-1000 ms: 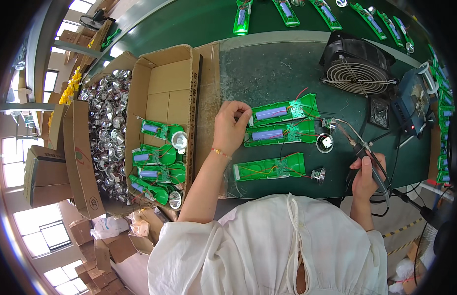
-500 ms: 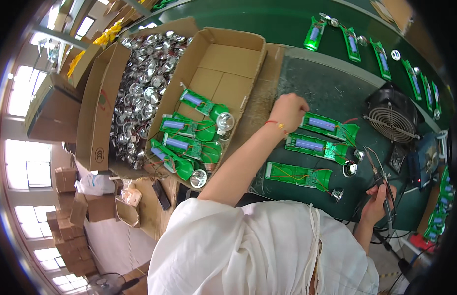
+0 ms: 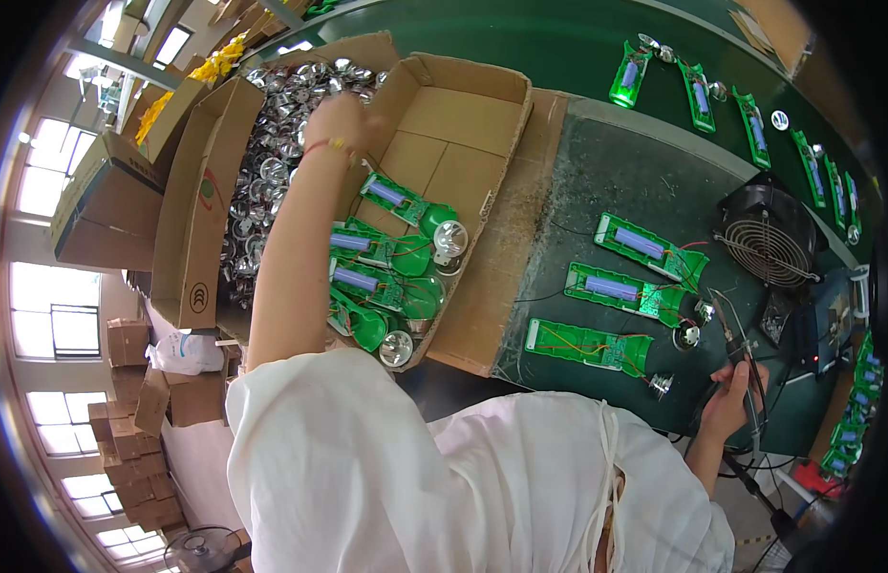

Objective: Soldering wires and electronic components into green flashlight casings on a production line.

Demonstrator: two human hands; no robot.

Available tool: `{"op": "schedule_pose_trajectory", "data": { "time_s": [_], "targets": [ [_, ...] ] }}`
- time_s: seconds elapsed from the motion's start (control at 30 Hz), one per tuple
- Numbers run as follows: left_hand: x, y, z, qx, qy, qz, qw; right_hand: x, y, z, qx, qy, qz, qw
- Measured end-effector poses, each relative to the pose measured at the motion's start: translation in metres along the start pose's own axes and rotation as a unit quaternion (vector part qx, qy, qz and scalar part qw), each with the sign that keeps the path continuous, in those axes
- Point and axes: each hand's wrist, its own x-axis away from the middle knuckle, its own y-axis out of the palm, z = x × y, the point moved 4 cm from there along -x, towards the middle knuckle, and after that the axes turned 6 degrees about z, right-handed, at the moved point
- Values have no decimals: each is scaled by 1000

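Note:
My left hand [image 3: 341,119] is over the far part of a carton packed with shiny silver lamp reflectors [image 3: 281,119]. Its fingers are blurred and partly hidden, so I cannot see whether they touch a reflector. My right hand [image 3: 724,406] is closed around a soldering iron [image 3: 734,339], its tip pointing away from me over the bench. Left of the iron lie three green half-shells: the far one [image 3: 644,246] and the middle one [image 3: 620,288] each carry a purple cell, while the near one [image 3: 587,346] shows only wires and a circuit board.
Next to the reflectors, a cardboard tray [image 3: 463,105] holds several green lamp shells [image 3: 406,205] with reflectors. A black fan [image 3: 769,244] stands on the right of the bench mat [image 3: 616,153]. More green shells [image 3: 697,95] lie along the far green surface.
My left hand has swung left from the green half-shells on the bench to the carton of reflectors. My right hand keeps the soldering iron in about the same place.

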Motion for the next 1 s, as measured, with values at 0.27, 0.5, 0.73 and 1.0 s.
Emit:
{"op": "schedule_pose_trajectory", "data": {
  "time_s": [0.27,0.5,0.73,1.0],
  "targets": [
    [10,80,-3,-58,-56,73,994,3,5,-6,-15,-13,-6,1000],
    [6,51,-12,33,1,143,989,7,-6,-7,-8,-9,-1,1000],
    [117,-28,116,591,37,-1,806,0,-13,-1,-19,-4,21,1000],
    [208,40,170,377,142,179,898,6,-9,0,-54,-4,-17,998]
  ]
}}
